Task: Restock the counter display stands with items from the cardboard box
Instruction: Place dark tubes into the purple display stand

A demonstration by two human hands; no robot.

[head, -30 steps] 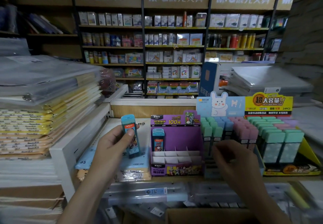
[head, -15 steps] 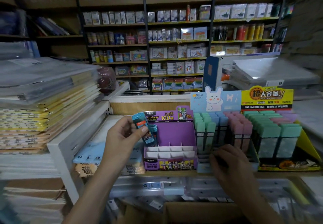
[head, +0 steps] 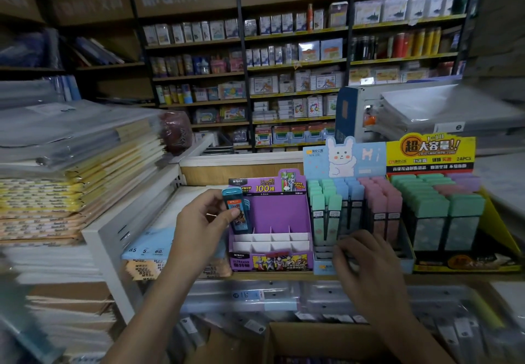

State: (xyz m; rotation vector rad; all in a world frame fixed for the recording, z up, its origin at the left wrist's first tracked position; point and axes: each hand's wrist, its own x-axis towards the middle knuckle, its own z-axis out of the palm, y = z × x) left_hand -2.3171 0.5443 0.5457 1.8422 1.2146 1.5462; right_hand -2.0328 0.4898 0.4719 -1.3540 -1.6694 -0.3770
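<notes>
My left hand (head: 199, 221) reaches up, pinching a teal plastic lead case (head: 237, 210) at the purple cardboard display stand (head: 270, 221) left-back corner; right hand (head: 366, 258), fingers curled loosely, rests just right of it, holding nothing I can see.

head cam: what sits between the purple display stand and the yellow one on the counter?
The light blue bunny stand, stocked with green, blue and pink cases, fills the stretch between the purple stand and the yellow stand, seen in the head view.
</notes>
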